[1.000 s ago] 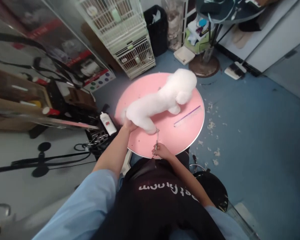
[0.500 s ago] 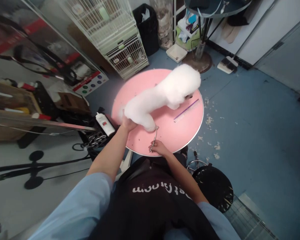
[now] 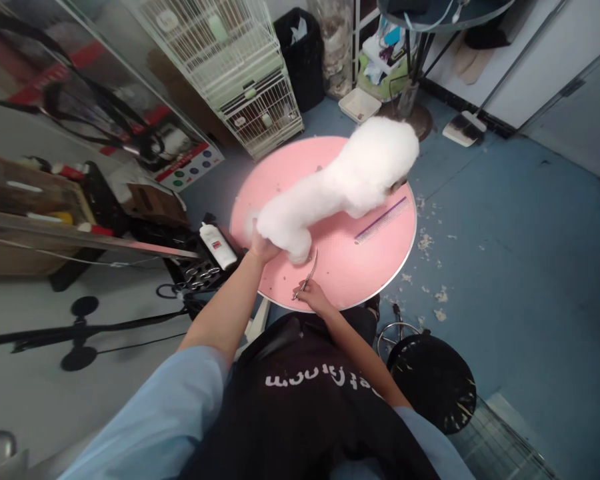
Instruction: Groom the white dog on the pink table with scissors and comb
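A fluffy white dog (image 3: pixel 345 180) stands on a round pink table (image 3: pixel 375 260), head toward the far right. My left hand (image 3: pixel 263 248) is closed on the dog's rear, under its hindquarters. My right hand (image 3: pixel 314 297) grips a pair of metal scissors (image 3: pixel 308 275) whose tips point up at the dog's hind leg. A purple comb (image 3: pixel 383 219) lies on the table to the right of the dog.
White wire cages (image 3: pixel 240 60) stand beyond the table. A white bottle (image 3: pixel 218 244) sits on a dark tool tray at the left. A black stool (image 3: pixel 433 381) is at the lower right. Clumps of cut fur (image 3: pixel 433 280) dot the blue floor.
The dog has turned its head further to the right past the table's edge. The scissors now tilt more, with the tips close to the hind leg. My left hand stays on the rear.
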Available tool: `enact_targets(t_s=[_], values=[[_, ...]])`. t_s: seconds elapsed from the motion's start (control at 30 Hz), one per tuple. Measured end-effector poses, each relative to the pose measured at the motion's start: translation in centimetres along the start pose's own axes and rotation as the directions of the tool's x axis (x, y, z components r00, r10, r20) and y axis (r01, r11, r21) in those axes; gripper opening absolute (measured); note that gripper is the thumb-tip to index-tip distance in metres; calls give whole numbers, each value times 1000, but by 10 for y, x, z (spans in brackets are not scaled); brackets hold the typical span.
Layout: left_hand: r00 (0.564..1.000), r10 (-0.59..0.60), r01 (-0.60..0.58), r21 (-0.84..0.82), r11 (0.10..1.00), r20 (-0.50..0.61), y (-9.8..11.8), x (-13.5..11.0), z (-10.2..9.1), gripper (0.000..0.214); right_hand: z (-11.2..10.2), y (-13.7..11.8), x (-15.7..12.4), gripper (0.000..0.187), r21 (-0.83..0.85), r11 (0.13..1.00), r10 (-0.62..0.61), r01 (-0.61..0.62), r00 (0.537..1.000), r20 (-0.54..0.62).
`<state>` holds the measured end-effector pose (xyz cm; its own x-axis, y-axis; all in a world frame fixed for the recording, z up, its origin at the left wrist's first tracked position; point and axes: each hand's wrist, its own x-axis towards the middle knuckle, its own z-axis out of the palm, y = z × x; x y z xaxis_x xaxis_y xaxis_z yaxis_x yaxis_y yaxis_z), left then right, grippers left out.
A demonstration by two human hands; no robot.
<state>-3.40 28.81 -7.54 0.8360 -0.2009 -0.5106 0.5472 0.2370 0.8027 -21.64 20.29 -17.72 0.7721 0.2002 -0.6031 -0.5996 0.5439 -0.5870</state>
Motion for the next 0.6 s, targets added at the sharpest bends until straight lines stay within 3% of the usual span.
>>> enact_targets(t_s=[0.43,0.6], values=[[999,44,-43,-95,995,6,2,6,-18,70,51,13,8,39,120,992,-30,30,1000,-5],[997,79,-79,-9,997,10,5,3,-18,75,58,14,11,37,115,991,-64,68,997,-40]])
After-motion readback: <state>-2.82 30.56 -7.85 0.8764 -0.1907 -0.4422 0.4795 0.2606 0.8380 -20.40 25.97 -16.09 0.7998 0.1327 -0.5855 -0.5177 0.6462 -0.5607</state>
